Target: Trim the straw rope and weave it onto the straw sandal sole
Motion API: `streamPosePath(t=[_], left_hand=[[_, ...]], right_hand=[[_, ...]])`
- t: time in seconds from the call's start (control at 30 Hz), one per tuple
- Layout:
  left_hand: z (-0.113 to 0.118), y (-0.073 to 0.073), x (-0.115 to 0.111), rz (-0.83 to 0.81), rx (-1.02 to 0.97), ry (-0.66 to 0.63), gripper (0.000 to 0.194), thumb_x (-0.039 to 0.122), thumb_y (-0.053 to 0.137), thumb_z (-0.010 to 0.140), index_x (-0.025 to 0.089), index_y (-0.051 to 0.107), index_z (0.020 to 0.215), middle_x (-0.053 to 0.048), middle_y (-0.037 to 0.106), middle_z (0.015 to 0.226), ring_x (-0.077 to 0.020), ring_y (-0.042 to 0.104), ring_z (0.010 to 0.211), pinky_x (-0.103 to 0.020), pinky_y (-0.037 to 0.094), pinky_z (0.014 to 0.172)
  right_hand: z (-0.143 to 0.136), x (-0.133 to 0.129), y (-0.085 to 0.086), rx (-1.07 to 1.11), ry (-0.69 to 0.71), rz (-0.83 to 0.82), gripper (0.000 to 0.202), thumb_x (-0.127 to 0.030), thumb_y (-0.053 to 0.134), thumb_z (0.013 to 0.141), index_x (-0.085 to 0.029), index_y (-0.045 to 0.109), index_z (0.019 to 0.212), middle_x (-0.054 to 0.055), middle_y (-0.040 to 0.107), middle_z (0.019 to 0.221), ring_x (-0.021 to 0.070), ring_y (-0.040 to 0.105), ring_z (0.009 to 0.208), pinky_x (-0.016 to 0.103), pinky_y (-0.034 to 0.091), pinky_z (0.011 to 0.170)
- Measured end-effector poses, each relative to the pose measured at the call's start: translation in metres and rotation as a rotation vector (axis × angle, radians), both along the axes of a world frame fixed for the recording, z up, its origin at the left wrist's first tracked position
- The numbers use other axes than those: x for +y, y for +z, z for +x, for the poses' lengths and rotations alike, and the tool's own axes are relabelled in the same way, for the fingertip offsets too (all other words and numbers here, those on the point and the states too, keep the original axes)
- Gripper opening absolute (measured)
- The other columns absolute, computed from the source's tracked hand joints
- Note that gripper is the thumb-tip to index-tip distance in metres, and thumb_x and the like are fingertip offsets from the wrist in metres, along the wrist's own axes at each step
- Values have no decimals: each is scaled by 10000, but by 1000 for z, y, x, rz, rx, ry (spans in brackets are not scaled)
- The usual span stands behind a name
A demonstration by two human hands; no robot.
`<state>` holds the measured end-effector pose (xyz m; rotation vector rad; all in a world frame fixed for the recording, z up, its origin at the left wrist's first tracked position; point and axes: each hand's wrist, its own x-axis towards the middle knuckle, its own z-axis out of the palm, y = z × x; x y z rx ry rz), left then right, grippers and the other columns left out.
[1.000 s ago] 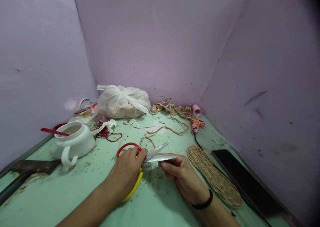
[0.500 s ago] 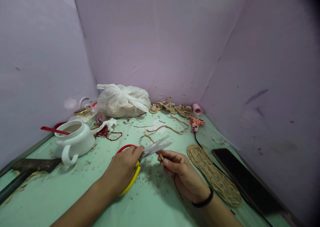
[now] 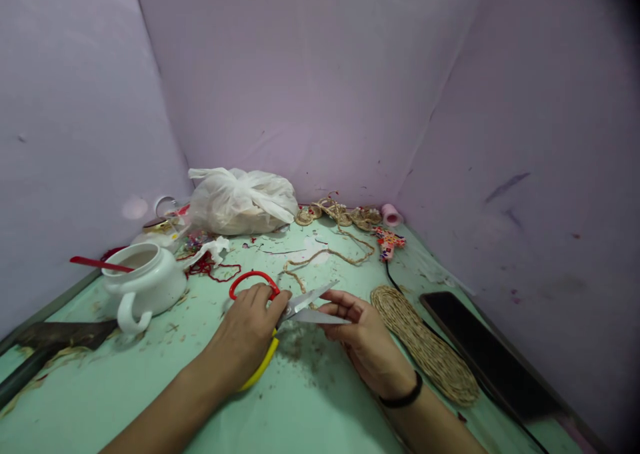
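My left hand point(image 3: 253, 334) grips a pair of scissors point(image 3: 295, 309) with one red and one yellow handle loop. The blades are spread and point right, towards my right hand point(image 3: 367, 344). A thin twisted straw cord point(image 3: 316, 255) winds across the tabletop from the back and passes between the blades. My right hand pinches this cord just beyond them; its fingertips are close to the lower blade, which partly hides the pinched piece. To the right of that hand lies a woven straw sole point(image 3: 425, 344).
On the left stand a white pot point(image 3: 145, 281) with a red stick and a dark-bladed hatchet point(image 3: 65, 334). A tied plastic bag point(image 3: 243, 204), straw ornaments point(image 3: 340, 214) and a pink spool point(image 3: 391, 215) line the back. A black phone-like slab point(image 3: 490, 354) lies right, near a cable.
The scissor blades have spread wider, and the red loop has lifted away from the yellow one. The cord now shows between the blades. The whole view has shifted slightly.
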<state>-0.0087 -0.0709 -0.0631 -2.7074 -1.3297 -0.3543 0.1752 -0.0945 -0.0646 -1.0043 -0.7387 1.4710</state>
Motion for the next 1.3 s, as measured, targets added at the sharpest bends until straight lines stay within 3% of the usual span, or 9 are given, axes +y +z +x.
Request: streamPosePath(t=[0.43,0.93,1.03,1.17,1.23,1.3], left_hand=[[0,1,-1,-69,-11,-7,430,38,371,743,194,424,1140,-86,482,953,-201,425,850,-349,376,735],[-1,14,-6,-278,-41,-6,372,47,358,681,197,470,1003,-56,511,862,-188,459,780,-291,367,663],[-2,16,-6,-342,-170,8,360,27,365,631,191,492,925,-37,527,827,-168,470,744,-268,364,646],[0,21,-10,-378,-530,108,143,108,407,691,189,484,780,22,488,651,-120,445,591,-221,343,548],[4,23,-13,-486,-759,191,95,206,457,719,189,482,809,40,474,602,-103,431,523,-209,342,497],[10,23,-16,-675,-997,269,197,261,514,696,185,472,873,48,480,580,-96,433,479,-199,339,446]], right_hand=[[-4,1,8,98,-26,-46,447,50,688,364,-145,619,760,26,694,643,121,588,570,167,404,444],[-4,-2,8,64,81,23,314,-53,714,491,-134,617,779,15,663,662,94,559,563,164,387,477],[-5,-2,5,117,102,5,309,-81,732,497,-140,624,780,2,638,676,92,560,580,167,392,484],[-7,-4,0,211,164,-81,343,-88,745,493,-138,644,817,-9,607,673,79,552,577,177,413,519],[-9,-6,-1,230,179,-94,339,-88,748,491,-141,646,809,-14,597,660,81,552,576,188,424,535],[-14,-9,-2,246,188,-99,341,-95,755,485,-154,640,800,-16,597,677,89,558,586,207,436,552]])
